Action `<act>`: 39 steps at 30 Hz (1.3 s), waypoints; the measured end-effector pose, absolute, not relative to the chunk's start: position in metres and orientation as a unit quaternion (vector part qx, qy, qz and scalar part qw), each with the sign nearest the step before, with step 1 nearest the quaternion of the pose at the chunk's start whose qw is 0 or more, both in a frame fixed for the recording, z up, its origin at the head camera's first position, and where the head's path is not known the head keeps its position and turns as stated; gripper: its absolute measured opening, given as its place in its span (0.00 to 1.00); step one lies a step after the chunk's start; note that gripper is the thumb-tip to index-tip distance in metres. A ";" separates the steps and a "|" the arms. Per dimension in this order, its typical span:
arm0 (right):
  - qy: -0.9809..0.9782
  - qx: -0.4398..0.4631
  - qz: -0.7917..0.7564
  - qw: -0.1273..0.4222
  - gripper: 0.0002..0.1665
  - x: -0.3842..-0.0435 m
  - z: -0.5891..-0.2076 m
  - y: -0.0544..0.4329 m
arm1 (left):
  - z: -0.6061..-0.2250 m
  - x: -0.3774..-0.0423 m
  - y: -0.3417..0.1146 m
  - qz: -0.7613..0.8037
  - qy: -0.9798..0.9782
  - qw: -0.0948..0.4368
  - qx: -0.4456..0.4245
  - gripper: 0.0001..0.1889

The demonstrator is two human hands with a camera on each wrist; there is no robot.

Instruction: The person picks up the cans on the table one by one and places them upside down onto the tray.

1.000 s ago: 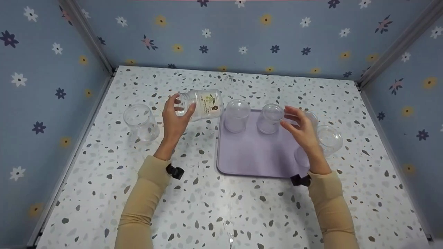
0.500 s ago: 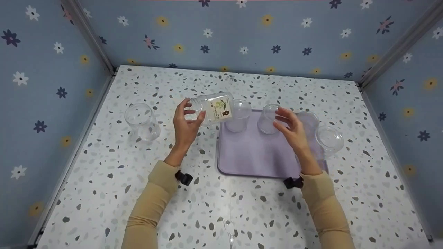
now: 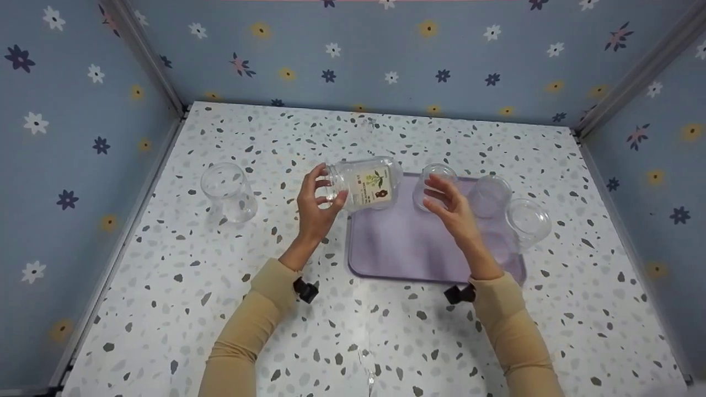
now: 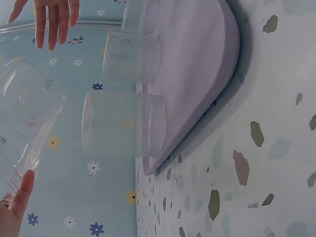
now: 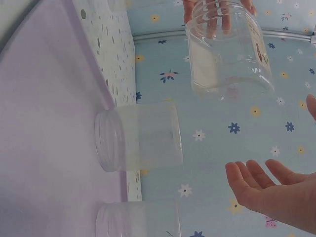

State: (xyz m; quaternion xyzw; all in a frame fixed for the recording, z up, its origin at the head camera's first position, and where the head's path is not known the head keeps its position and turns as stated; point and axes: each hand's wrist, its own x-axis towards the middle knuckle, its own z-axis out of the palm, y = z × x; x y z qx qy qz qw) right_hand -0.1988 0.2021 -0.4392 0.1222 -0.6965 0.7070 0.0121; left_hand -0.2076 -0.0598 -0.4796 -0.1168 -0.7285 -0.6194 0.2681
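My left hand [image 3: 314, 216] grips a clear plastic jar [image 3: 376, 183] with a yellowish label by its threaded neck. The jar lies sideways in the air, its base pointing right, over the back left of the lilac tray [image 3: 408, 251]. My right hand [image 3: 456, 216] hangs over the tray with fingers spread and holds nothing; its fingertips overlap a clear jar [image 3: 439, 170] in the head view. That jar stands neck down on the tray. Another neck-down jar [image 4: 116, 123] shows near the tray's corner in the left wrist view; the held jar covers it in the head view.
More clear jars stand at the tray's right side, one jar [image 3: 491, 196] toward the back and another jar [image 3: 528, 220] by the right edge. A lone clear jar [image 3: 229, 193] stands on the speckled table at left. Flowered walls [image 3: 364, 55] enclose the table.
My left hand has carried the labelled jar rightward, from beside the tray to above its back left part. My right hand has drifted left across the tray, still holding nothing.
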 end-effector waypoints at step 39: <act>-0.580 0.198 0.777 -0.144 0.57 -0.187 -0.450 0.194 | -0.460 -0.170 -0.026 -0.671 -0.669 0.182 -0.264 0.34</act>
